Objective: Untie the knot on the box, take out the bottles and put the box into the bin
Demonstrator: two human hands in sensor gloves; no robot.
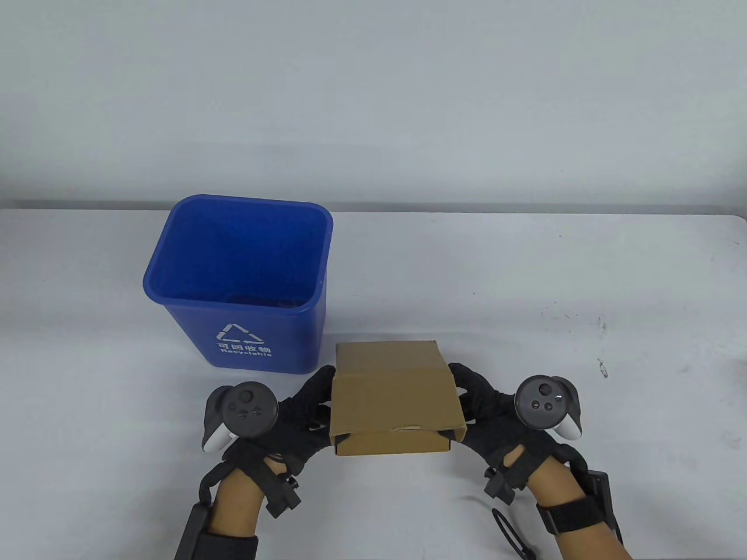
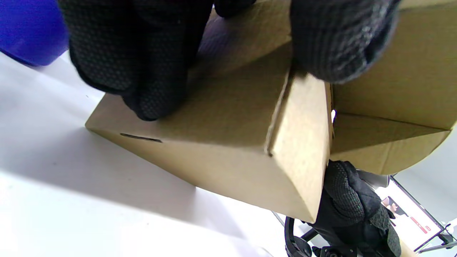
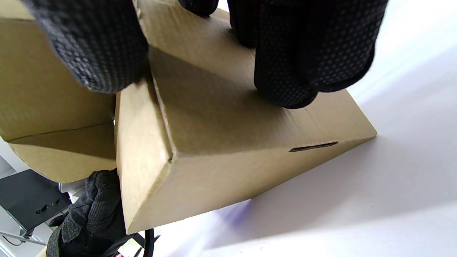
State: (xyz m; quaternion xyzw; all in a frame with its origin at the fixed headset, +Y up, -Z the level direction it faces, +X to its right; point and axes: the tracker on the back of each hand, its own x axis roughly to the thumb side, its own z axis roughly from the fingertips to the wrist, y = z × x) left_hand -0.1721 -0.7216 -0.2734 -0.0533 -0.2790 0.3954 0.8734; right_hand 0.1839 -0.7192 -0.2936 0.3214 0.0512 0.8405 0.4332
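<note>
At the far left of the desk point(image 1: 525, 274) I see the blue bin point(image 1: 239, 280) standing upright, with a white recycling mark on its near wall. Its mouth faces up; I cannot tell what, if anything, lies at the bottom.

Just right of the bin and nearer to me is the cardboard box point(image 1: 394, 396), held between my two hands. Its lid flap is folded over the top, and a tuck flap hangs loose at the near right corner. In both wrist views the box is tilted, its near end raised off the desk with a shadow beneath, and a slot shows in its underside edge.

My left hand point(image 1: 292, 414) presses against the left wall of the box. The left grip clasps it: fingers point(image 2: 142, 71) curled over the side panel, thumb on the front flap.

My right hand point(image 1: 490, 408) mirrors this on the right wall. The right grip also clasps the box, fingers point(image 3: 307, 60) on the side panel and thumb over the front corner.

No string or bottles are in view.
</note>
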